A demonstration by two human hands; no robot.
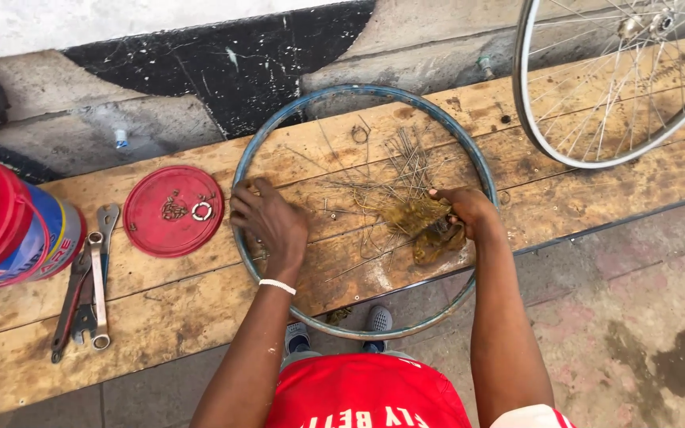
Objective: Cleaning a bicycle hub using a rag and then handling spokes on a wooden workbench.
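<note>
Gripping a dirty yellowish rag (426,226) in my closed right hand (463,212), I spread my left hand (267,222) on the blue rim (469,150), empty, with a round red lid (173,211) and labelled red tub (9,230) leftward.

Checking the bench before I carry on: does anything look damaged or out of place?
The bare blue rim overhangs the wooden bench's front edge. Loose spokes lie scattered inside it, beside a dirty rag under the right hand.

Worn wooden bench (200,301), stained concrete floor (644,317), black-and-white painted wall (223,63), daylight
</note>
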